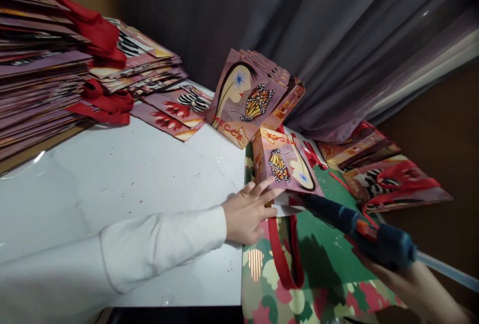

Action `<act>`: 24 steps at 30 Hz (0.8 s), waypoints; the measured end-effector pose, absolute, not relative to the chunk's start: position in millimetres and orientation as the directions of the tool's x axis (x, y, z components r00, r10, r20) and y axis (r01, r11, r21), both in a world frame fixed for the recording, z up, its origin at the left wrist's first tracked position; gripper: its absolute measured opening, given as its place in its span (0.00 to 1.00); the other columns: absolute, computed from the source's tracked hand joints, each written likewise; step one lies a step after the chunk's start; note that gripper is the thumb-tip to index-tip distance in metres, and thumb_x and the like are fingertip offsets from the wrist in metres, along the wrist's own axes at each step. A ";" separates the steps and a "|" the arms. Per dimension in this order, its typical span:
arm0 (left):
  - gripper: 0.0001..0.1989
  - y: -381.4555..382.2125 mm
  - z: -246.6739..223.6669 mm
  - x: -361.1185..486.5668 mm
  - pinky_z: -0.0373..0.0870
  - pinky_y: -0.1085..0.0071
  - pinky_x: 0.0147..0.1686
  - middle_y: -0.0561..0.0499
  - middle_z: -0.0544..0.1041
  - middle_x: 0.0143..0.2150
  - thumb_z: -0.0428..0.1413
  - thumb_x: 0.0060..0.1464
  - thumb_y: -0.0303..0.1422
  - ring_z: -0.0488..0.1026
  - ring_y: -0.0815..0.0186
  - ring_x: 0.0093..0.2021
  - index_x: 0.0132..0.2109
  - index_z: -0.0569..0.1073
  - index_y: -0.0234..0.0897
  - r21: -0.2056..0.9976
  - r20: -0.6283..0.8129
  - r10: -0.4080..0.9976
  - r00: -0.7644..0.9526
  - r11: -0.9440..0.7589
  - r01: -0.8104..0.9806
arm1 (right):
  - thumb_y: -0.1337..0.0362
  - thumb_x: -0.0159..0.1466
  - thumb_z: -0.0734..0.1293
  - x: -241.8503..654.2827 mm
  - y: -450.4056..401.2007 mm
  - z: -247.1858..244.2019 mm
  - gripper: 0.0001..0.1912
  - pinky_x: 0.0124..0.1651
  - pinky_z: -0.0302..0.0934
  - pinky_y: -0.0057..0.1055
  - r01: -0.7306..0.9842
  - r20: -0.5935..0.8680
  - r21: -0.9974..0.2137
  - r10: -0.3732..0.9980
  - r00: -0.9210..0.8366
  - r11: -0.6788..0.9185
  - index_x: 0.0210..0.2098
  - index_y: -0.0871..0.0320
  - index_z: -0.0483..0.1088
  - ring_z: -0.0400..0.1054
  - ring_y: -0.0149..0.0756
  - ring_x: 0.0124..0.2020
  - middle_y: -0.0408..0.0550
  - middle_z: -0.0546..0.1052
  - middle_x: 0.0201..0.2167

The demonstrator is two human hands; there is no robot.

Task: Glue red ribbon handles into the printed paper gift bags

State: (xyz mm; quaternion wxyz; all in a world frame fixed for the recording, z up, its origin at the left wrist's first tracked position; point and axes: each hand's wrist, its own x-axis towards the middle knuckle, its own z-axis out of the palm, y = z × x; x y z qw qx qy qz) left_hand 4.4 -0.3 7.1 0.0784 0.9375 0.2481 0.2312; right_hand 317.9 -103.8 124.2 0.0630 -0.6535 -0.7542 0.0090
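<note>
A small pink paper gift bag (pixel 286 162) with a butterfly print and red lettering lies flat, its mouth towards me. My left hand (pixel 245 211) rests at the mouth edge, fingers stretched out and apart, fingertips touching the bag. A white flap shows at the mouth, and a red ribbon handle (pixel 279 259) trails from it towards me. At the right, my right hand (pixel 407 279) is wrapped round a dark blue hot glue gun (pixel 359 229) with a clear glue stick at its back. The nozzle points at the bag's mouth; whether it touches is unclear.
Tall stacks of flat bags (pixel 41 74) stand at the left on the white table (pixel 179 174). A row of bags (pixel 239 94) stands upright behind. More bags with red ribbons (pixel 392 181) lie at the right. A green camouflage-patterned sheet (pixel 325 249) covers the work area. A grey curtain (pixel 232 9) hangs behind.
</note>
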 end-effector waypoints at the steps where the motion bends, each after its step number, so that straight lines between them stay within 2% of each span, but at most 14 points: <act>1: 0.20 -0.4 7.5 4.1 0.53 0.51 0.55 0.46 0.54 0.69 0.55 0.45 0.34 0.44 0.44 0.69 0.48 0.74 0.40 0.264 0.388 0.503 0.772 -0.863 0.430 | 0.60 0.61 0.65 322.1 -106.6 120.9 0.08 0.37 0.75 0.32 0.978 0.056 -0.159 0.990 -0.127 0.134 0.37 0.50 0.76 0.79 0.46 0.34 0.47 0.83 0.33; 5: 0.24 -0.1 9.8 2.9 0.53 0.50 0.55 0.46 0.53 0.69 0.54 0.45 0.31 0.45 0.43 0.68 0.52 0.72 0.42 0.268 0.349 0.511 0.785 -0.858 0.439 | 0.55 0.57 0.70 325.9 -108.7 104.2 0.16 0.46 0.74 0.37 0.877 -0.010 -0.481 1.000 -0.009 0.003 0.42 0.55 0.77 0.77 0.49 0.42 0.51 0.82 0.39; 9: 0.28 1.2 13.2 1.1 0.56 0.50 0.54 0.48 0.53 0.69 0.53 0.45 0.28 0.45 0.41 0.68 0.56 0.70 0.47 0.262 0.292 0.522 0.801 -0.849 0.458 | 0.50 0.57 0.70 324.9 -98.8 85.7 0.18 0.42 0.75 0.38 0.759 -0.017 -0.652 1.000 0.002 -0.013 0.40 0.55 0.77 0.78 0.49 0.37 0.52 0.82 0.36; 11: 0.30 1.9 14.6 -0.1 0.58 0.50 0.53 0.48 0.53 0.69 0.53 0.45 0.27 0.44 0.41 0.68 0.57 0.70 0.48 0.250 0.277 0.521 0.807 -0.850 0.463 | 0.50 0.56 0.70 324.2 -90.1 78.5 0.18 0.42 0.75 0.39 0.751 -0.017 -0.660 1.000 -0.014 0.000 0.39 0.55 0.77 0.78 0.48 0.37 0.52 0.82 0.38; 14: 0.32 3.0 16.3 -2.0 0.59 0.50 0.51 0.48 0.51 0.69 0.52 0.45 0.27 0.44 0.39 0.68 0.60 0.68 0.50 0.225 0.267 0.501 0.823 -0.863 0.453 | 0.53 0.55 0.70 320.8 -73.3 71.3 0.16 0.40 0.73 0.39 0.792 0.025 -0.605 0.996 -0.088 0.085 0.37 0.57 0.76 0.76 0.46 0.35 0.52 0.81 0.36; 19: 0.36 5.2 20.1 -4.1 0.60 0.49 0.50 0.48 0.47 0.70 0.50 0.46 0.26 0.45 0.37 0.68 0.63 0.64 0.54 0.144 0.252 0.474 0.844 -0.880 0.452 | 0.61 0.54 0.67 310.9 -47.2 63.6 0.11 0.34 0.68 0.33 0.826 0.010 -0.527 0.973 -0.231 0.202 0.35 0.59 0.75 0.71 0.38 0.28 0.46 0.78 0.29; 24: 0.34 6.0 22.2 -5.2 0.61 0.49 0.49 0.48 0.46 0.70 0.50 0.47 0.26 0.45 0.36 0.68 0.62 0.65 0.54 0.092 0.264 0.442 0.857 -0.896 0.434 | 0.64 0.50 0.68 300.4 -33.9 57.6 0.06 0.30 0.62 0.29 0.868 0.026 -0.428 0.963 -0.269 0.253 0.27 0.59 0.72 0.65 0.33 0.25 0.44 0.74 0.24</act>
